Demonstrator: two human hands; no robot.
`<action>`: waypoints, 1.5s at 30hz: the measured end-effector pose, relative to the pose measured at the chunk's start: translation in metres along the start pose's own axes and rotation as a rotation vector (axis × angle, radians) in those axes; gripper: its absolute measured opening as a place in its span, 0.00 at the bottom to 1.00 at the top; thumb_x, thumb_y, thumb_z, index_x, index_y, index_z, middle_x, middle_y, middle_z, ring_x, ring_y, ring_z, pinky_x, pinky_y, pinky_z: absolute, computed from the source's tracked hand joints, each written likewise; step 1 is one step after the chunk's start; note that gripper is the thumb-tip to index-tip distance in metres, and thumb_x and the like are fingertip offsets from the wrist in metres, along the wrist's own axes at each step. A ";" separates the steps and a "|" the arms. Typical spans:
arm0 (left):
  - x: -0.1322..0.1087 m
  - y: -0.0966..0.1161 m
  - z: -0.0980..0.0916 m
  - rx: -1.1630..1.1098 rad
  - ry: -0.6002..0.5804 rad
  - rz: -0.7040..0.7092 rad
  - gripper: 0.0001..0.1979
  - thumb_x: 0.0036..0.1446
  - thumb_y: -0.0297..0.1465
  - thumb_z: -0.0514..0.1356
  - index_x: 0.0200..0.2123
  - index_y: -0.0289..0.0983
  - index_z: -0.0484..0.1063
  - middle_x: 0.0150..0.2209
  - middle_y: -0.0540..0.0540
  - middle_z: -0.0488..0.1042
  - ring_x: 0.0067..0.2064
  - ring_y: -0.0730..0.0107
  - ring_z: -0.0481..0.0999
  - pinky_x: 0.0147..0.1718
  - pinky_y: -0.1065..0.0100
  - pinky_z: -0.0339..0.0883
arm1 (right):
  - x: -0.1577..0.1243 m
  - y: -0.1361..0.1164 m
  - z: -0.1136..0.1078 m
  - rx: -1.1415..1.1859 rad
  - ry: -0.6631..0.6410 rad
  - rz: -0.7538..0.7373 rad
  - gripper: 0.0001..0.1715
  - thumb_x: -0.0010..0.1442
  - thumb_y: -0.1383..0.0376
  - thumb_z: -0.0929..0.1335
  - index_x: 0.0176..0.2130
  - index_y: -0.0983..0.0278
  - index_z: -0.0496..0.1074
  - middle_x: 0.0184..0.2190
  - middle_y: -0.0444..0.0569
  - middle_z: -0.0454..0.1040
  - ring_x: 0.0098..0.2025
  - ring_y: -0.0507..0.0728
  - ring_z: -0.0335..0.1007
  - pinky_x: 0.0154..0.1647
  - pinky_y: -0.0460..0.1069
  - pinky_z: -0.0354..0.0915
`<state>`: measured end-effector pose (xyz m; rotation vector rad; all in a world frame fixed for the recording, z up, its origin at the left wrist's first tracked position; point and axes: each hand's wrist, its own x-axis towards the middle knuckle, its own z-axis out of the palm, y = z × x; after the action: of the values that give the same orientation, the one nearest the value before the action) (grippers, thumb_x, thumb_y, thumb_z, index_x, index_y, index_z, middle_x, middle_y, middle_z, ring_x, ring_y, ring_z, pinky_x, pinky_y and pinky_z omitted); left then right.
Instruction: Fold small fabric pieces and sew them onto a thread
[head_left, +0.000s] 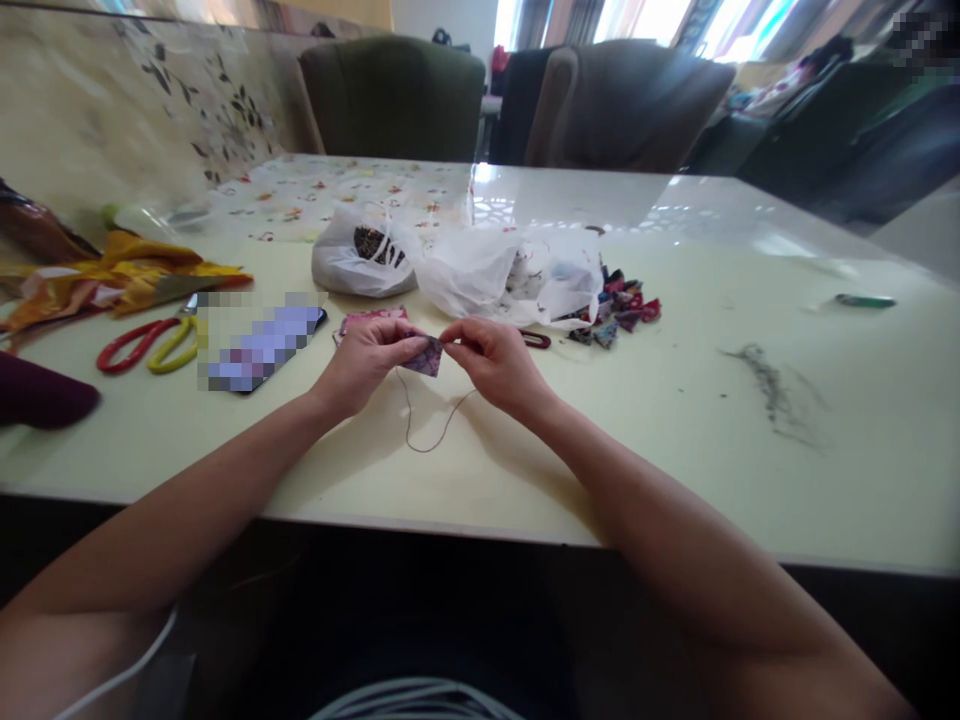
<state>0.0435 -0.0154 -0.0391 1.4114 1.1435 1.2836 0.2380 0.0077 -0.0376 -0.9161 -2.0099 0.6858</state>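
My left hand [365,355] is closed, its thumb and fingers pinching a small purple patterned piece of fabric [424,358] above the table. At the fabric's upper right edge, my right hand [495,365] is closed in a pinch; whatever lies between those fingertips is too small to make out. A thin brown thread [424,450] hangs in a loop from below the fabric up toward my right hand. Behind my left hand lies a pink patterned cloth [373,318], partly covered by the fingers.
Scissors with red and yellow handles [139,345] and a phone [270,350] lie left on the table [675,480], near yellow cloth [142,270]. White plastic bags [480,270] and colourful fabric scraps [626,300] sit beyond my hands. Tangled threads [772,385] lie right.
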 end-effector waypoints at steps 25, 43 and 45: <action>-0.001 -0.004 -0.003 -0.317 -0.226 -0.173 0.14 0.44 0.37 0.77 0.30 0.34 0.81 0.28 0.46 0.80 0.30 0.71 0.77 0.36 0.67 0.71 | 0.002 0.006 -0.009 0.445 -0.146 0.097 0.08 0.55 0.61 0.74 0.33 0.63 0.79 0.28 0.45 0.75 0.33 0.52 0.67 0.37 0.49 0.64; -0.003 -0.013 0.006 -0.246 -0.117 -0.062 0.15 0.49 0.39 0.74 0.32 0.33 0.80 0.30 0.45 0.80 0.32 0.71 0.77 0.37 0.66 0.70 | -0.002 0.010 -0.001 0.205 -0.052 0.168 0.09 0.58 0.60 0.70 0.33 0.64 0.74 0.27 0.45 0.72 0.31 0.53 0.64 0.33 0.50 0.59; -0.003 -0.012 0.006 -0.255 -0.097 -0.054 0.15 0.49 0.39 0.74 0.31 0.33 0.79 0.30 0.45 0.80 0.32 0.72 0.76 0.36 0.67 0.69 | -0.001 0.010 -0.003 0.186 -0.064 0.147 0.08 0.57 0.62 0.70 0.30 0.64 0.72 0.25 0.44 0.70 0.29 0.52 0.63 0.32 0.49 0.58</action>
<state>0.0481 -0.0160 -0.0519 1.2324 0.9116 1.2602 0.2446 0.0130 -0.0440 -0.9472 -1.9094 0.9773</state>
